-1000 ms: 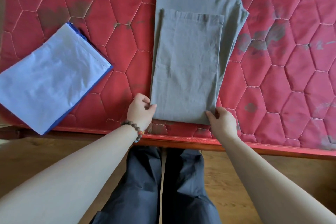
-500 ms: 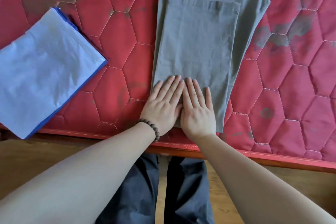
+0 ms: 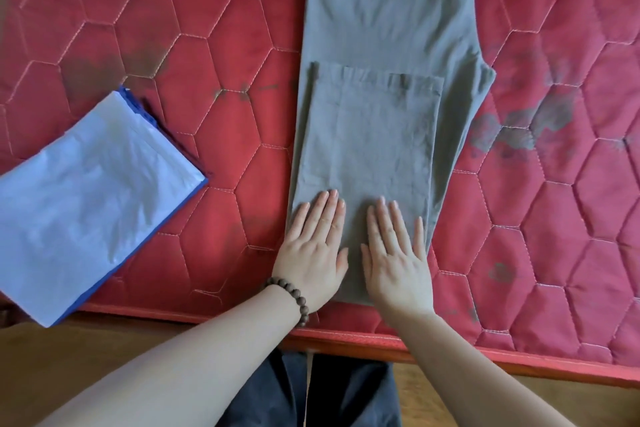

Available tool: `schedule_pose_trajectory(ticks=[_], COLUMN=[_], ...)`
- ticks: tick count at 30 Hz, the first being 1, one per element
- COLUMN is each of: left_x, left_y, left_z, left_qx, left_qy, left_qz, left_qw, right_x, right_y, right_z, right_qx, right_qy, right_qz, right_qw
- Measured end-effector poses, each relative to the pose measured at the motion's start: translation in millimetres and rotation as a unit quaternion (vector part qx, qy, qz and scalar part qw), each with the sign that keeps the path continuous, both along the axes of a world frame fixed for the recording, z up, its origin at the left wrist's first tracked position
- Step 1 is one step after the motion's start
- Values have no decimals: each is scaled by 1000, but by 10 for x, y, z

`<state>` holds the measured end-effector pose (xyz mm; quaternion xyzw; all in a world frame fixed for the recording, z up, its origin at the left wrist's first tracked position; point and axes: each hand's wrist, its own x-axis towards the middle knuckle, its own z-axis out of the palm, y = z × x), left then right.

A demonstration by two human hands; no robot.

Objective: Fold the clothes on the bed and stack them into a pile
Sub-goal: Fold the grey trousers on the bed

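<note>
The grey trousers (image 3: pixel 381 135) are lying lengthwise on the red quilted bed (image 3: pixel 554 218), their folded-up lower portion resting on top of the rest, the near fold sitting just inside the bed's front edge. You are pressing both hands flat on that near fold: the left hand (image 3: pixel 313 246) at the trousers' left margin, the right hand (image 3: pixel 398 253) just right of it, fingers straight on both and gripping nothing.

Risks, as judged from this position:
- The trousers' near fold is lying close to the bed's edge. If you are pushing toward yourself while smoothing, the cloth could be sliding off the front.
- The upper layer is narrower than the layer beneath it and is sitting slightly left of that layer's right margin. Pressing outward unevenly could be skewing it further, leaving a crooked fold.
- The folded blue garment (image 3: pixel 90 201) is lying well to the left of the trousers and overhanging the bed's front edge. A knock from your left forearm, with its bead bracelet (image 3: pixel 291 298), could be tipping it to the floor.

Differences from the earlier frames: a second ago both hands were pinching the trousers' near corners. Half a second ago they were lying flat and touching at the middle of the fold. Now they are sitting apart, spreading outward.
</note>
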<state>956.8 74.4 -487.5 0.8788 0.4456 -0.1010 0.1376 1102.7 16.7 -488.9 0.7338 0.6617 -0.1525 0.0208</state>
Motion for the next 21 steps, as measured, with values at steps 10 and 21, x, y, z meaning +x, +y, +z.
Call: schedule_pose_trajectory(ticks=[10, 21], left_x=[677, 714], left_y=[1496, 1674], left_z=[-221, -302], left_qx=[53, 86], left_qy=[-28, 0], left_qz=[39, 36], left_qw=[997, 996], right_x=[541, 721], right_y=[1580, 1786], right_z=[-249, -349], right_qx=[27, 50], right_qy=[14, -17], right_qz=[-8, 8], right_qw=[1000, 999])
